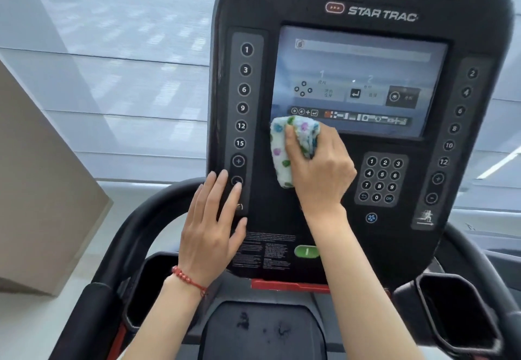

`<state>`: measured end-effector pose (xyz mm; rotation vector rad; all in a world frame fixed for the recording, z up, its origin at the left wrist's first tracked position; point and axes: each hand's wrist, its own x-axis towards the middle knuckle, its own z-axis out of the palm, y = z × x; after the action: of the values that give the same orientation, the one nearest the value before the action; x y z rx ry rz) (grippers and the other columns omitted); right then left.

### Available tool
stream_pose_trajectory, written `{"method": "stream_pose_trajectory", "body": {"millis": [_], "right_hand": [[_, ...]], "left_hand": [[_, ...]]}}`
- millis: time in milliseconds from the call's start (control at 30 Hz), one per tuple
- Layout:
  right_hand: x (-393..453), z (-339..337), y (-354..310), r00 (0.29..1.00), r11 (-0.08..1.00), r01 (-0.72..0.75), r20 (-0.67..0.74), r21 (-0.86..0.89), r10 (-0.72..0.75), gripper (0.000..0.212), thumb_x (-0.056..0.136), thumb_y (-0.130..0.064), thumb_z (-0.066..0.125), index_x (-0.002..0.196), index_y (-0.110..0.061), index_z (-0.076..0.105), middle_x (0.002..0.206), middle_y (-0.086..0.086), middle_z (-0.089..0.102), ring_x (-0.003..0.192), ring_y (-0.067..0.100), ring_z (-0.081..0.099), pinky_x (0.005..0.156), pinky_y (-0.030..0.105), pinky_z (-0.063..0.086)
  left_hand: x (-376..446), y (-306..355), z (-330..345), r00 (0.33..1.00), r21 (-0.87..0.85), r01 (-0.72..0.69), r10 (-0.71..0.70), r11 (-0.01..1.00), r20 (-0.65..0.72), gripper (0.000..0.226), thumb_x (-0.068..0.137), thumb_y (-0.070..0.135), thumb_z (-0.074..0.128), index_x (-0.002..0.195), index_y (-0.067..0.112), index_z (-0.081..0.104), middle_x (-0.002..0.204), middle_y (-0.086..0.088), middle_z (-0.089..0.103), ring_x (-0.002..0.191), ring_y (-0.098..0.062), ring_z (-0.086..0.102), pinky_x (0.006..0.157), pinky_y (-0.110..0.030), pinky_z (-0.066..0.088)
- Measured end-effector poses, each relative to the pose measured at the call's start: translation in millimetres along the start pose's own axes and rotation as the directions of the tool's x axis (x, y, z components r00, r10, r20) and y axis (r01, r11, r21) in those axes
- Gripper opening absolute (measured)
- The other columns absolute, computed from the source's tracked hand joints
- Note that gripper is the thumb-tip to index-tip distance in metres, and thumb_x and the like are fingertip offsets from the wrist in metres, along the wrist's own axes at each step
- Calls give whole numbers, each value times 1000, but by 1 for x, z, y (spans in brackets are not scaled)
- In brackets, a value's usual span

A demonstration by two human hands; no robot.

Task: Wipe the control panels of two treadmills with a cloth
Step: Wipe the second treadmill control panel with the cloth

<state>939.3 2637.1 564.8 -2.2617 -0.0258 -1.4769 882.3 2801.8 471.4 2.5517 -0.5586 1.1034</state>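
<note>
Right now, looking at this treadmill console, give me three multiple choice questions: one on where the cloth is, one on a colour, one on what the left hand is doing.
1. Where is the cloth?
A. at the screen's lower left corner
B. in a cup holder
C. over the number keypad

2. What colour is the bracelet on the left wrist?
A. blue
B. red
C. black

3. How is the left hand?
A. gripping the handrail
B. closed in a fist
C. flat on the control panel

Answers: 1 A, the right hand presses it there. 2 B, the beads are red. 3 C, straight fingers lie over the left button strip.
</note>
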Motion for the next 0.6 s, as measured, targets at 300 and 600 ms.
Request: {"method": "stream_pose_trajectory", "body": {"millis": [300,600], "right_hand": [[3,-59,98,883,887,-457,-157,-68,443,46,86,-47,55,82,-2,62,74,12,66,62,17,55,58,18,33],[-16,-34,56,939,945,-325,-129,-41,317,42,83,-44,59,73,-3,62,61,6,62,51,15,55,53,14,28]], "left_hand": [[14,-1,9,1000,20,-16,16,1000,-23,42,94,19,49,129,-3,52,140,-25,40,134,-39,33,107,-49,35],[12,-3,8,999,84,-43,43,996,-4,42,93,16,53,131,-2,50,139,-27,40,133,-40,35,107,-49,35]]}}
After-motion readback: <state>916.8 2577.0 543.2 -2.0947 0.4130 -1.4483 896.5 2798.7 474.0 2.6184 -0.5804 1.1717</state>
